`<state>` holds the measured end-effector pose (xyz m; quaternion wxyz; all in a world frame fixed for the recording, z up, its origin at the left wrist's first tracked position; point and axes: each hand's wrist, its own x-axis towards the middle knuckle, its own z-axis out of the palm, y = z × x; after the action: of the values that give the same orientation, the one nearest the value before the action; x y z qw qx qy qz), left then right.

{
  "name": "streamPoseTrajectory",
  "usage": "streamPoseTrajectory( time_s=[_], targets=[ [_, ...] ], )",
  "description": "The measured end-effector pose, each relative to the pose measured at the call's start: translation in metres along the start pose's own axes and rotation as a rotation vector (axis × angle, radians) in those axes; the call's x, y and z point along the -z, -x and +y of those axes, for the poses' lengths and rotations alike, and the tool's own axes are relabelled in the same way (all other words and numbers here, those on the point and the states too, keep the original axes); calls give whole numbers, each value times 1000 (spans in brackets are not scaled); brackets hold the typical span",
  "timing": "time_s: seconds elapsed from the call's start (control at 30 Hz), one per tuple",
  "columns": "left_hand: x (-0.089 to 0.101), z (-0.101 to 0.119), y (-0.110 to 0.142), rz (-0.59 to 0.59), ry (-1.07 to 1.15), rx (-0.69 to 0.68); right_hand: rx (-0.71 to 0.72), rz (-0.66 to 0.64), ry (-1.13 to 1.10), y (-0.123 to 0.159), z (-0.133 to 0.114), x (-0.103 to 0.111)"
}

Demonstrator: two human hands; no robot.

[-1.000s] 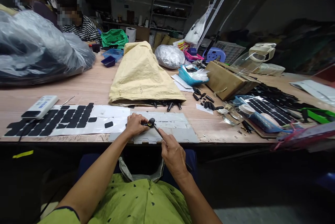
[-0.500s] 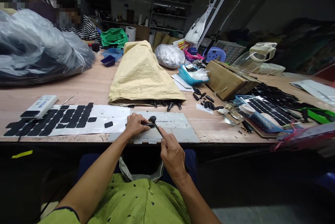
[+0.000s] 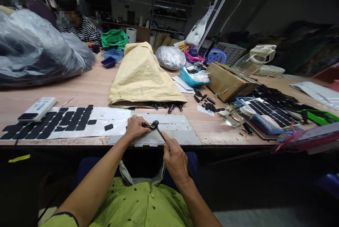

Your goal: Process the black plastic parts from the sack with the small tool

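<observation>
My left hand (image 3: 137,127) rests on a grey board (image 3: 178,135) at the table's front edge, its fingers closed on a slim black rod-like part (image 3: 147,126) that points right. In my right hand (image 3: 174,156) is a tool with a round dark head and a shiny metal shaft (image 3: 160,133), the index finger stretched along it. The tool's head overlaps the right end of the black part; I cannot tell whether they touch. Behind the board, several black cylindrical parts (image 3: 171,108) show at the mouth of a yellow sack (image 3: 144,78).
To the left, a white sheet (image 3: 116,117) carries black rounded pads (image 3: 81,117), with a white device (image 3: 38,109) beside it. More black parts (image 3: 209,106), a cardboard box (image 3: 227,82) and a blue basket (image 3: 261,117) are at right. Across the table sits a person in stripes (image 3: 88,29).
The round head of the tool has come down slightly to the right end of the black part. My left hand keeps its place on the board. The view has shifted slightly.
</observation>
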<state>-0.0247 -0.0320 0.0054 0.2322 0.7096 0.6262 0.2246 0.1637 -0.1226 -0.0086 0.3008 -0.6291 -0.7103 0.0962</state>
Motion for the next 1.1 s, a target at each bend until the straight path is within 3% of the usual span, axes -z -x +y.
streamPoseTrajectory(
  time_s=[0.13, 0.3, 0.57, 0.67, 0.83, 0.97, 1.1],
  targets=[
    [0, 0, 1, 2, -8, -13, -50, 70, 1, -7, 6, 6],
    [-2, -2, 1, -5, -38, -33, -153, 133, 187, -23, 25, 16],
    [-2, -4, 0, -7, -33, -94, 0, 238, 386, -31, 47, -1],
    [0, -2, 15, -50, 20, -223, 24, 237, 390, -30, 46, -9],
    [-7, -8, 65, -162, -10, -473, 12, 255, 422, -28, 42, -14],
    [-15, -13, 91, -143, -121, -488, 26, 256, 443, -27, 42, -13],
    [-14, -7, 90, -126, -56, -436, 30, 249, 452, -27, 42, -13]
  ],
)
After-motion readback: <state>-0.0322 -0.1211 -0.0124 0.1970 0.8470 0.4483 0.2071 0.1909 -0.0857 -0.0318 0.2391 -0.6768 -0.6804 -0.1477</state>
